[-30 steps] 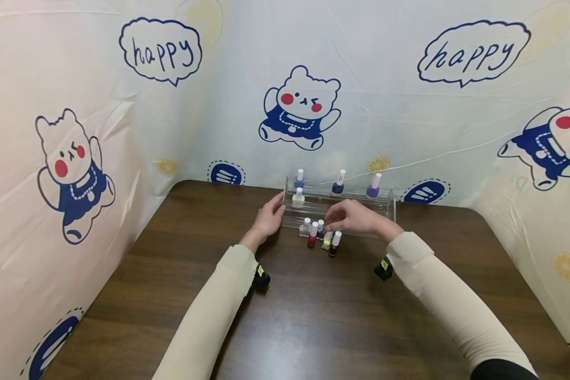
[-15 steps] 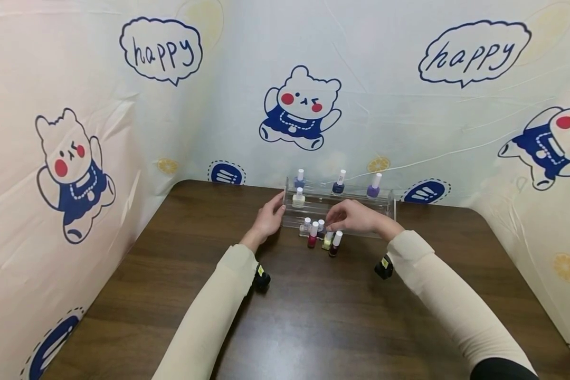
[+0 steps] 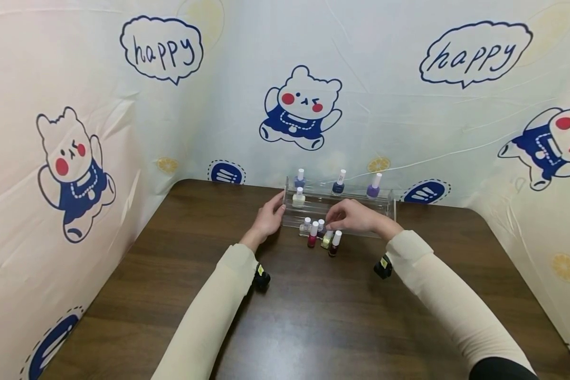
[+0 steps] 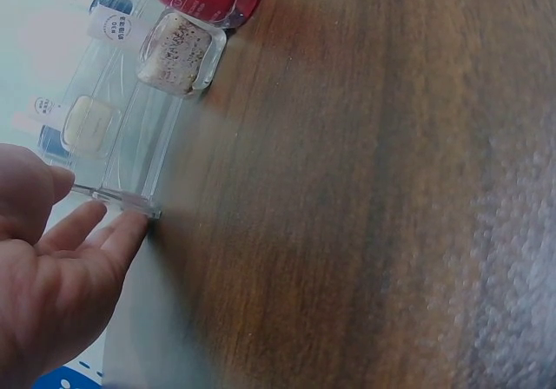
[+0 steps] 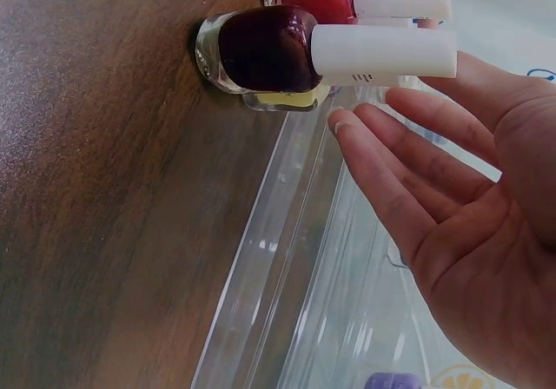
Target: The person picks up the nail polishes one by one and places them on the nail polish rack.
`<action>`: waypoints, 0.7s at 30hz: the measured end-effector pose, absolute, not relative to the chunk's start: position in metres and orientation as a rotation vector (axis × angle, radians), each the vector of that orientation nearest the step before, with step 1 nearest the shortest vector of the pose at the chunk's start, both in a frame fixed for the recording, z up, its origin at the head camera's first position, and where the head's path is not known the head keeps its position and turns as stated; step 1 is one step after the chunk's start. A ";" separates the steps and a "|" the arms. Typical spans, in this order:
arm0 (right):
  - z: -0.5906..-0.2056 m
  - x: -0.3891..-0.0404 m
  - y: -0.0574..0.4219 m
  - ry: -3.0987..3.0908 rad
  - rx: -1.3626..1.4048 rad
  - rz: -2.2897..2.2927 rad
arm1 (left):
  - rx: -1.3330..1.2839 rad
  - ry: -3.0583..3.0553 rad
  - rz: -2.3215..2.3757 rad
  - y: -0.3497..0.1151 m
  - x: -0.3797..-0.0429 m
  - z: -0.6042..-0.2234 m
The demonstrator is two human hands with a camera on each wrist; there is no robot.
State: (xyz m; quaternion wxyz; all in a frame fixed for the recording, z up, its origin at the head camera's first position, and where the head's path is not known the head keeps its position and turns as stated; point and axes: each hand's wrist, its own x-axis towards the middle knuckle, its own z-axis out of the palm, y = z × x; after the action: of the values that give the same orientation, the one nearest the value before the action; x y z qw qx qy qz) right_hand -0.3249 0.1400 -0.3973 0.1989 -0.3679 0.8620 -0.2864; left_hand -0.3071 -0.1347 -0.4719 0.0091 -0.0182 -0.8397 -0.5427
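Note:
A clear stepped display rack (image 3: 313,212) stands at the back of the table. My left hand (image 3: 267,217) grips its left end panel, the thumb on one side and fingers on the other. At the rack's front, my right hand (image 3: 353,215) pinches the white cap of a yellow nail polish bottle (image 3: 326,243); the fingertips are partly hidden in the right wrist view. Close by are a dark red nail polish bottle (image 5: 269,50), a red one (image 3: 312,241) and a glitter one (image 4: 180,55). Another white-capped bottle (image 3: 321,225) is partly hidden behind them.
On the top tier stand a light blue bottle (image 3: 299,182), a dark blue bottle (image 3: 338,187) and a purple bottle (image 3: 373,191). A cream bottle (image 3: 298,200) sits one tier lower at the left. Printed cloth (image 3: 237,116) hangs behind the brown table (image 3: 313,316).
The yellow bottle shifts and tilts very slightly under my right fingers. My left hand stays on the rack's end, and the other bottles look unmoved.

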 end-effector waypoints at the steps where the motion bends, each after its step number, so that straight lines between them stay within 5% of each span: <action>1: -0.397 -0.325 0.140 2.411 -1.027 -0.800 | -0.056 -2.622 -1.695 -0.135 -0.307 -0.472; 21: -0.397 -0.323 0.141 2.457 -1.007 -0.819 | -0.050 -2.614 -1.720 -0.134 -0.308 -0.471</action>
State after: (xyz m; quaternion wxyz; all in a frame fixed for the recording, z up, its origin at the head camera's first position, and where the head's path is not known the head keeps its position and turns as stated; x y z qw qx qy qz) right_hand -0.3234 0.1414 -0.3972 0.1803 -0.3563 0.8698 -0.2898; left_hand -0.3076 -0.1338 -0.4710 0.0062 -0.0159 -0.8352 -0.5496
